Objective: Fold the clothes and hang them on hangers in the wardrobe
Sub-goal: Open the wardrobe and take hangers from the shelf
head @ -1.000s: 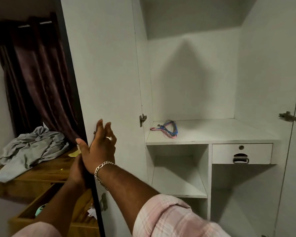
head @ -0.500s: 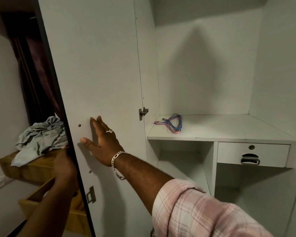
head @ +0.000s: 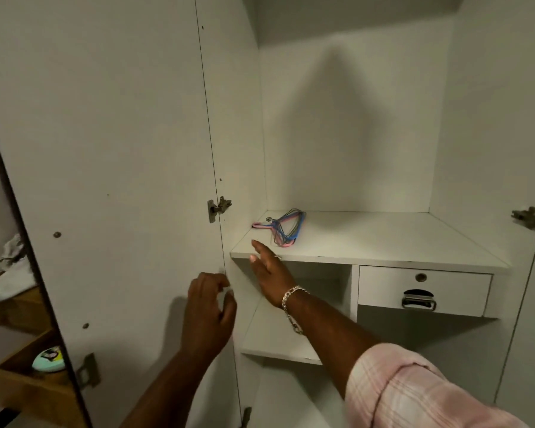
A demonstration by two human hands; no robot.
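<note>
Two hands in frame, both holding nothing. Left hand (head: 209, 316) sits nearest, fingers loosely curled in front of the open wardrobe door (head: 112, 180), close to its hinge edge; can't tell if the fingertips touch the panel. Right hand (head: 271, 270), bracelet (head: 292, 299) on the wrist, reaches out with fingers straight and relaxed, tips at the front lip of the upper shelf (head: 368, 239), just short of the hangers (head: 283, 225). Those hangers are a small tangled bundle of thin ones, pink, blue and grey, lying flat at the shelf's left end near the side wall. Judgement: light and stiff but springy, hooks and bars interlocked, so pulling one probably drags the rest. Best hold looks like pinching the bunched hooks or the near corner of the bundle, lifting the lot, then separating off the shelf. Thin coated wire or plastic, so slippery if gripped at one strand. Below the shelf: an open cubby on the left with a lower shelf (head: 275, 341), a drawer (head: 423, 290) with a metal pull on the right. No rail visible in the hanging space above. Clothes (head: 11, 273) are well apart from all this, a crumpled pale heap on the wooden tabletop (head: 10, 307) past the door's outer edge at far left, mostly hidden by the door. Soft, limp, will need both hands to spread and fold. Nothing folded or hung yet by the look of it.
</note>
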